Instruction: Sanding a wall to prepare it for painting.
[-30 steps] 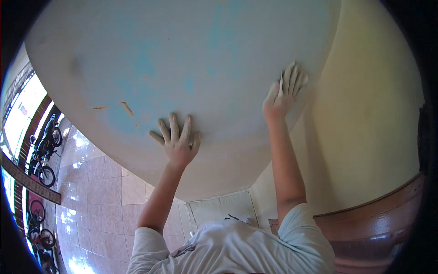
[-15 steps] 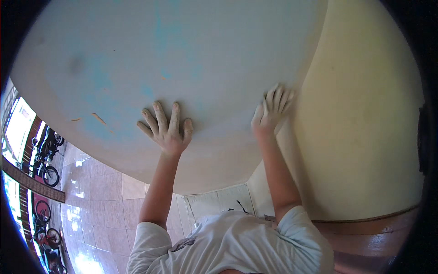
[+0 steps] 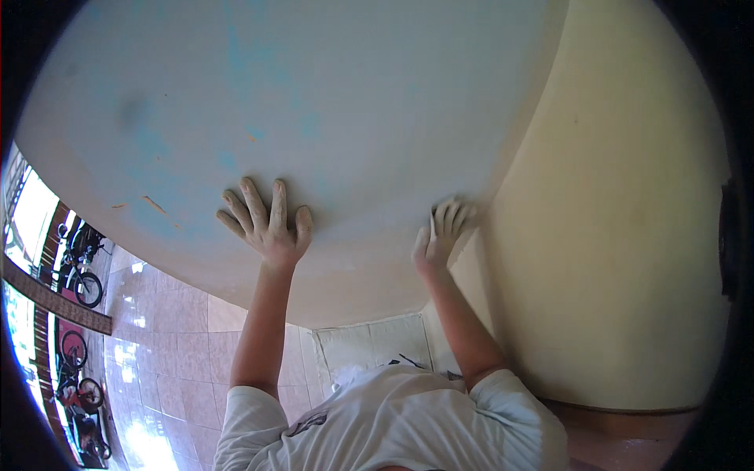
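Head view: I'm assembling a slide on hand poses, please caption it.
Left hand spread on a patchy gray-blue wall, right hand near the corner with a yellow wall.

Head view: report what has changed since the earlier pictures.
The dusty right hand has moved down the grey, blue-patched wall, beside the smooth yellow wall. The dusty left hand sits farther from the tan scrape, fingers still spread on the grey wall. No grasp or release shows.

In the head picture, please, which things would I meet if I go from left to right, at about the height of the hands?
Black motorcycle → long tan mark → left hand → right hand → yellow wall.
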A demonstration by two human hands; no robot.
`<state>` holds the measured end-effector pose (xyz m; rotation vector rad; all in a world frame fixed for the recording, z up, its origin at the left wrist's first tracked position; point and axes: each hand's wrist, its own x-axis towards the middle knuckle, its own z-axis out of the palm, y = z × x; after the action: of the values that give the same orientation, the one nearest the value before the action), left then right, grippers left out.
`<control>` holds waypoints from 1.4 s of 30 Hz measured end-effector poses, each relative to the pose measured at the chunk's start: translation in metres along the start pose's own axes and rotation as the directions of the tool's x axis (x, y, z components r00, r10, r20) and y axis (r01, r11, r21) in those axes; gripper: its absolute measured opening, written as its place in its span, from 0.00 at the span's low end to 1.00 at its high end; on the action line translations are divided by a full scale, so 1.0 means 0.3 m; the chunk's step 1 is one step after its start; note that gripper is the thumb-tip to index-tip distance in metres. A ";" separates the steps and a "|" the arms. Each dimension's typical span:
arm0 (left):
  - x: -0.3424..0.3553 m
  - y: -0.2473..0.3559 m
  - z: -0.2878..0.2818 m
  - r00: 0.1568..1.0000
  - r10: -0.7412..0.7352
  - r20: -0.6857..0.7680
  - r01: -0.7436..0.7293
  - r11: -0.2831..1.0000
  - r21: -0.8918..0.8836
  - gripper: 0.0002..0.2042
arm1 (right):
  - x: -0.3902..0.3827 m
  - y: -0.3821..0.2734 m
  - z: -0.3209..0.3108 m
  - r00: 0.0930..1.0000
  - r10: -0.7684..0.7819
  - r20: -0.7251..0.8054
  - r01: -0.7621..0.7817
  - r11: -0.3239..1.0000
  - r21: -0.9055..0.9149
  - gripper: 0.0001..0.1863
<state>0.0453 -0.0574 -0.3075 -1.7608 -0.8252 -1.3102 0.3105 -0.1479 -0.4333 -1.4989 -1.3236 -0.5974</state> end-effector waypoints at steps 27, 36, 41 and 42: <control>-0.334 -0.136 -0.076 0.969 -0.140 0.206 0.159 0.984 -0.080 0.27 | -0.268 -0.126 0.115 0.979 -0.102 0.177 0.107 0.994 -0.019 0.20; -0.175 -0.417 -0.171 0.962 -0.257 0.087 0.260 0.965 -0.019 0.28 | 0.067 -0.419 0.115 0.989 -0.142 -0.046 0.143 0.990 0.006 0.20; -0.340 -0.471 -0.172 0.991 -0.110 0.076 0.106 0.993 0.050 0.30 | -0.343 -0.310 0.178 0.961 -0.159 0.227 0.183 0.979 -0.088 0.16; -0.365 -0.470 -0.163 0.992 -0.098 0.080 0.093 0.993 0.069 0.30 | -0.359 -0.318 0.177 0.952 -0.081 0.295 0.120 0.986 -0.115 0.15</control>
<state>-0.1253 -0.0364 -0.3764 -1.7527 -0.9991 -1.2637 0.1792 -0.1571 -0.5116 -1.6823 -1.6195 -0.5536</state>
